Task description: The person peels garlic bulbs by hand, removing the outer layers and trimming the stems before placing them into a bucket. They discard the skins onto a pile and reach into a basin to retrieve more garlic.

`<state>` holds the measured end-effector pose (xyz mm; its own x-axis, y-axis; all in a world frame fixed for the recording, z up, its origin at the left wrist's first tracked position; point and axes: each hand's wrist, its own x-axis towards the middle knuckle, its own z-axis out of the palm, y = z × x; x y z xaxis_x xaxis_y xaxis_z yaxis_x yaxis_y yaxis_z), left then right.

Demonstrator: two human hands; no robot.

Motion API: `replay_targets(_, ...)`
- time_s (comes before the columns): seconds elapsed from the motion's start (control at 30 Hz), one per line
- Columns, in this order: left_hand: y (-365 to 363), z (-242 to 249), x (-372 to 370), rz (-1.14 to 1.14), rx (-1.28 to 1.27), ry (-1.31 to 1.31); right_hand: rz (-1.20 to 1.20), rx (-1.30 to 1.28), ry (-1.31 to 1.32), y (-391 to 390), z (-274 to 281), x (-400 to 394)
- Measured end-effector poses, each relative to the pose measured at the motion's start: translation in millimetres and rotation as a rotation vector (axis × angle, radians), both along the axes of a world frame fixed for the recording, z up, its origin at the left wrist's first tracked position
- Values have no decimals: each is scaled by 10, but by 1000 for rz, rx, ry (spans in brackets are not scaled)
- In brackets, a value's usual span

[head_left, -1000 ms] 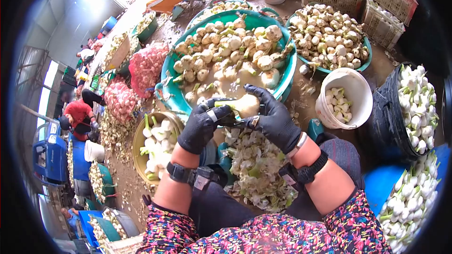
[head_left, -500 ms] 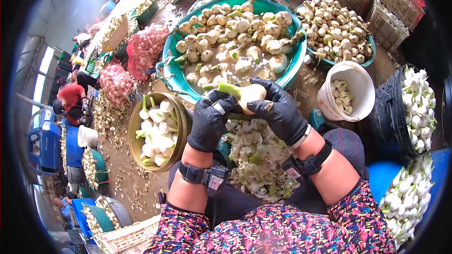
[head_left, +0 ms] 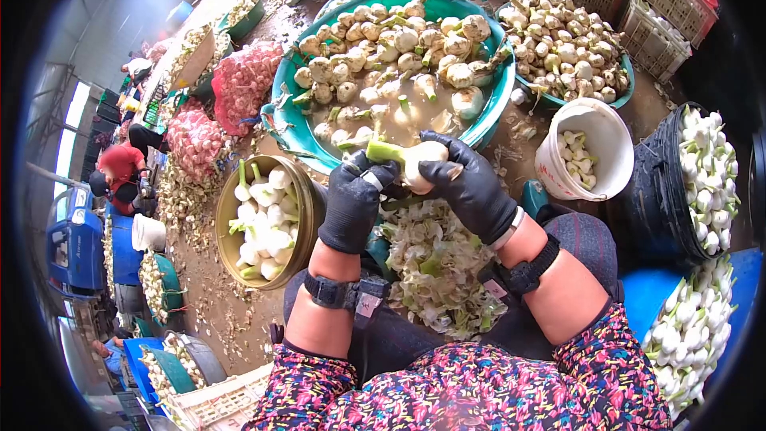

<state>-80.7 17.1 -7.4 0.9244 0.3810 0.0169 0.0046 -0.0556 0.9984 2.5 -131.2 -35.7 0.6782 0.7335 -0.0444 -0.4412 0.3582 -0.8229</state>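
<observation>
Between my hands is a white garlic bulb (head_left: pixel 421 161) with a short green stem pointing left. My left hand (head_left: pixel 351 203), in a black glove, is closed around the stem side. My right hand (head_left: pixel 472 191), also gloved in black, grips the bulb from the right, its thumb on the lower part. Just beyond them stands a green tub (head_left: pixel 281 104) of muddy water with many unpeeled bulbs. Under my hands lies a heap of peeled skins (head_left: pixel 435 263).
On the left is a bucket (head_left: pixel 307 227) of clean bulbs. A white bucket (head_left: pixel 545 164), a black tub (head_left: pixel 654 199) and a green basin (head_left: pixel 629 84) of bulbs stand right. Red mesh sacks (head_left: pixel 246 84) sit upper left; a person in red (head_left: pixel 122 172) is far left.
The bulb has tilted a little in my hands, its stem now pointing more to the upper left. Both hands remain closed on it, almost in the same place.
</observation>
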Motion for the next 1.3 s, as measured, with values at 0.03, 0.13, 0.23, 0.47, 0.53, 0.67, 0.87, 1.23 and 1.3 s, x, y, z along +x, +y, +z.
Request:
replay_targets(0.03,-21,40,-7,16,2,5,50,56,156,3,-36,13)
replay_targets(0.13,-26,10,-31,54,60,19,352,261,593,13,-137,61)
replay_targets(0.23,-21,-26,-40,49,331,-25,492,335,710,-52,-162,110)
replay_targets(0.47,-64,22,-40,-14,19,10,409,260,740,-102,-115,92)
replay_targets(0.53,-74,39,-51,25,-111,-16,329,225,678,-77,-59,86)
replay_targets(0.67,159,-28,-34,-195,908,-300,120,97,209,-82,143,11)
replay_targets(0.87,-41,46,-58,-103,93,-48,64,-121,-58,-121,112,26)
replay_targets(1.23,-41,-12,-35,-100,198,-82,19,-111,-72,-87,123,-44)
replay_targets(1.3,14,-36,-33,-103,398,-105,-65,-121,-292,-23,-48,-54)
